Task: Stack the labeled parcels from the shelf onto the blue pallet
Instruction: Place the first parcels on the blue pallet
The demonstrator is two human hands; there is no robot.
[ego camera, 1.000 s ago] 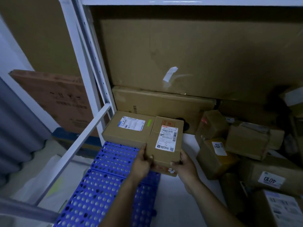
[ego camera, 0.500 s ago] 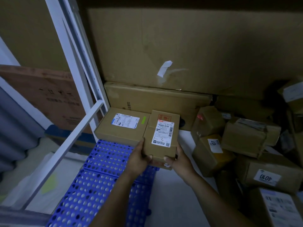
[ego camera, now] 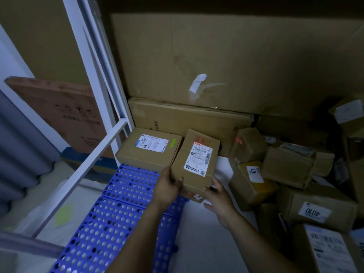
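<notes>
Basically, the next move turns on how the held parcel (ego camera: 197, 162) lies against the flat parcel (ego camera: 149, 148). The held one's long axis runs near-to-far, w/ the far end leaning a bit right. Its left side lies along the flat parcel's right side, touching as far as I can tell.

It's at the far right corner of the blue pallet (ego camera: 118, 213), and its right part looks to hang past the pallet's right edge, over the white surface (ego camera: 206, 243). Can't tell if its underside is fully down.

L hand (ego camera: 169, 186) is at the near-left corner, thumb on the top face and the rest curled under, pinching the parcel. R hand (ego camera: 218, 196) is at the near-right corner w/ fingers (ego camera: 215, 182) straight and spread along the right side. Whether they touch the cardboard or sit just off it, can't say.

L hand has the real hold, so prob. it does any final squaring-up, e.g. nudging the near end left so more of the base lands on the pallet. Risk as I see it: the overhang lets the parcel tip off the right edge.

As for what the pallet carries, the flat parcel is along the far edge, label up, plus the held one beside it. Off the pallet to the right is a loose pile incl. the "07" parcel (ego camera: 252, 178) and the "4070" parcel (ego camera: 315, 209).
</notes>
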